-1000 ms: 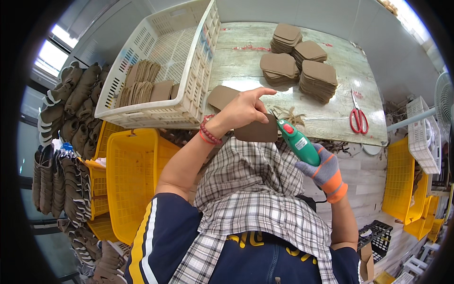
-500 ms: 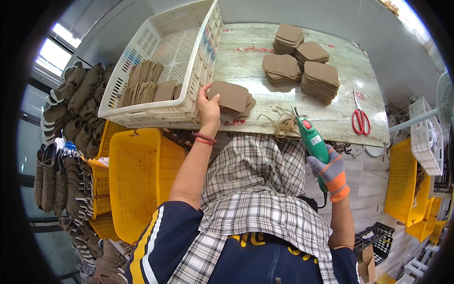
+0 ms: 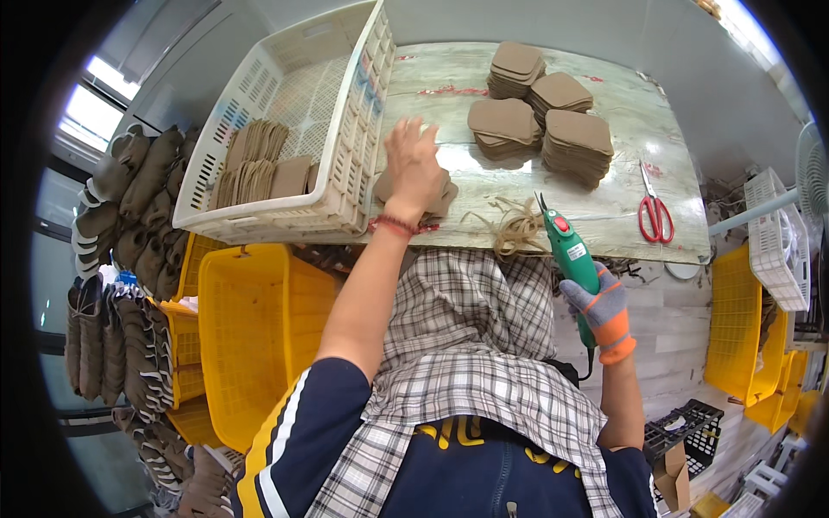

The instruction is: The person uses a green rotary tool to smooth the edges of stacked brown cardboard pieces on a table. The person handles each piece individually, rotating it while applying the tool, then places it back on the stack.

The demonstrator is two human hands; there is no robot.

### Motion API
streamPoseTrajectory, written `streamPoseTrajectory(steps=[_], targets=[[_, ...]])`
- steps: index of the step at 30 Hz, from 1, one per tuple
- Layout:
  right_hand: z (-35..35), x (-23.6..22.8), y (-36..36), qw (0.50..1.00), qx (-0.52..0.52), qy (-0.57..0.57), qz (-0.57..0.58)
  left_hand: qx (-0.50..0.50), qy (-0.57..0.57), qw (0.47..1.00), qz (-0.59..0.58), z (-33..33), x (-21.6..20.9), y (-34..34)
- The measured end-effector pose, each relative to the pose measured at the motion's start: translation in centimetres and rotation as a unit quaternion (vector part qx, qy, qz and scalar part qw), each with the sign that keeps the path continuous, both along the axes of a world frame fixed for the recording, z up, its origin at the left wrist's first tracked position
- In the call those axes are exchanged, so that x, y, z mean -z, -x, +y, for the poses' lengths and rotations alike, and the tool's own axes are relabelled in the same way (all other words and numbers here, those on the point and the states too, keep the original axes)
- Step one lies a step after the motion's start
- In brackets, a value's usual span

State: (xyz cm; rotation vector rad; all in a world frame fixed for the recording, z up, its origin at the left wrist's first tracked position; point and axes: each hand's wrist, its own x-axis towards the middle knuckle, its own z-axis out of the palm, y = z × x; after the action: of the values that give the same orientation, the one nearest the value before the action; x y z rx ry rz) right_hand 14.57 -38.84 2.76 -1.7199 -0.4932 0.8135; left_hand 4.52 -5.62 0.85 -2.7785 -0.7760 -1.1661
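Observation:
My bare left hand point(image 3: 413, 168), fingers apart, is over a low pile of flat brown rounded pieces point(image 3: 445, 198) at the near edge of the table. It hides much of that pile, so I cannot tell whether it touches it. My right hand point(image 3: 602, 311), in a grey and orange glove, grips green handheld electric scissors point(image 3: 572, 250) with a red button. Their blades point up and away, over the table's near edge. Just left of the blades lies a tangle of thin tan strips point(image 3: 518, 226). Several neat stacks of brown pieces point(image 3: 577, 142) stand farther back.
On the left, a white crate point(image 3: 259, 211) holds upright rows of brown pieces. Red-handled scissors point(image 3: 656, 217) lie at the table's right. A yellow bin point(image 3: 250, 337) stands below the crate, with hanging brown parts point(image 3: 112, 332) beyond it. Yellow bins point(image 3: 730, 337) are also at right.
My left hand has let go of the pile's left edge and moved right and farther away, its fingers spreading above it. My right hand and the electric scissors stay nearly still.

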Motion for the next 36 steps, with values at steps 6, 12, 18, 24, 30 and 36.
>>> streamPoseTrajectory(steps=[6,12,18,24,30,36], targets=[[0.3,1.0,-0.5,0.999,0.001,0.014,-0.033,0.066,0.102,0.982,0.145,6.6,3.4,-9.9],[0.1,1.3,-1.0,1.000,0.025,0.009,-0.015,0.076,0.194,0.946,0.249,7.4,1.1,-11.4],[0.7,1.2,-1.3,0.999,0.026,0.005,-0.040,0.070,0.195,0.974,0.087,6.3,0.3,-10.7],[1.9,0.4,-1.5,0.997,0.033,-0.005,-0.069,0.165,0.527,0.811,-0.196,2.4,0.7,-7.7],[3.9,-1.5,-0.9,0.997,0.056,-0.038,-0.028,0.265,0.758,0.301,-0.515,-5.5,-0.1,-6.7],[4.2,-2.8,-0.2,0.997,0.046,-0.062,-0.004,0.276,0.770,0.198,-0.541,-8.3,-2.4,-7.3]])
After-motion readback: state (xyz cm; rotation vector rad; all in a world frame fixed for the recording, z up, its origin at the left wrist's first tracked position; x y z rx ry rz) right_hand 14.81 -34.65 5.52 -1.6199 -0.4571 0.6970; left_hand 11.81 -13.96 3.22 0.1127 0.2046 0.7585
